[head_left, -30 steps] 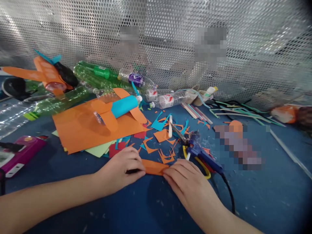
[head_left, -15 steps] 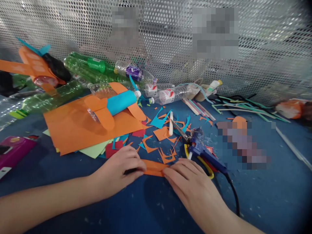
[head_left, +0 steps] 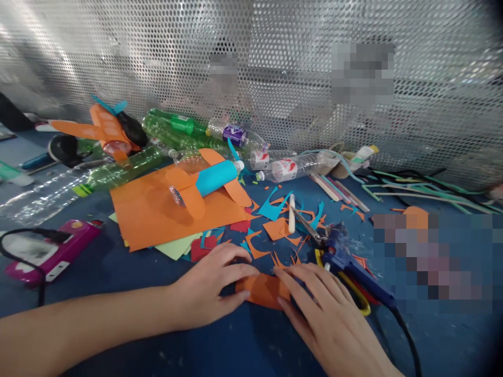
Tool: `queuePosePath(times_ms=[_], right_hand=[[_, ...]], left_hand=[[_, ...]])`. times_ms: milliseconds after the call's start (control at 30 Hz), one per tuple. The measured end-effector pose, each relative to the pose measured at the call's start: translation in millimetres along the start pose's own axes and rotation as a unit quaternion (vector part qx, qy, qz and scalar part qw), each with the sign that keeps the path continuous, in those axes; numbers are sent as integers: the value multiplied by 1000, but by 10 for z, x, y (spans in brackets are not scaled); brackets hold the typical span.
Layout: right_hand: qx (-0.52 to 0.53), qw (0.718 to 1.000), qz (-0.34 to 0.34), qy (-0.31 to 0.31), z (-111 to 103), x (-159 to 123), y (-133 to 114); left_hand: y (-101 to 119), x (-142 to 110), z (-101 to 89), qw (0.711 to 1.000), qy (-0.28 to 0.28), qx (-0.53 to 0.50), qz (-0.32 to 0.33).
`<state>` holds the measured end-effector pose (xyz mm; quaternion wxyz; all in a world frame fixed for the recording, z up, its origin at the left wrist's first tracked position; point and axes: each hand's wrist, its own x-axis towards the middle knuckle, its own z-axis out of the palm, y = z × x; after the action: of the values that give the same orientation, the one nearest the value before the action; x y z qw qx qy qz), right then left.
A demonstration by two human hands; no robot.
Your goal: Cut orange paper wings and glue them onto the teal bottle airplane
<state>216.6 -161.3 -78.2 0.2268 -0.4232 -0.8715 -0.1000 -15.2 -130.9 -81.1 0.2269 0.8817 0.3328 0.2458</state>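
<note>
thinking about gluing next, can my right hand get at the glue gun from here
Probably yes: the glue gun lies just beyond the right hand, nothing visible between them, though its fingers are on the orange strip.

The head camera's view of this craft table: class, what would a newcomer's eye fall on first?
Probably the blue-and-orange bottle plane, just left of centre on a large orange sheet. Next, the left hand and right hand, touching a small orange paper piece at lower centre. Then perhaps the blue glue gun, just beyond the right hand.
</note>
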Motion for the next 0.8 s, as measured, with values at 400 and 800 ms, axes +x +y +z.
queuePosePath(times_ms=[400, 800], right_hand=[[39, 999, -24, 10, 55, -1, 62], [84, 996, -14, -7, 41, 21, 71]], left_hand=[[23, 11, -1, 996, -9, 17, 88], [-11, -12, -2, 998, 15, 33, 51]])
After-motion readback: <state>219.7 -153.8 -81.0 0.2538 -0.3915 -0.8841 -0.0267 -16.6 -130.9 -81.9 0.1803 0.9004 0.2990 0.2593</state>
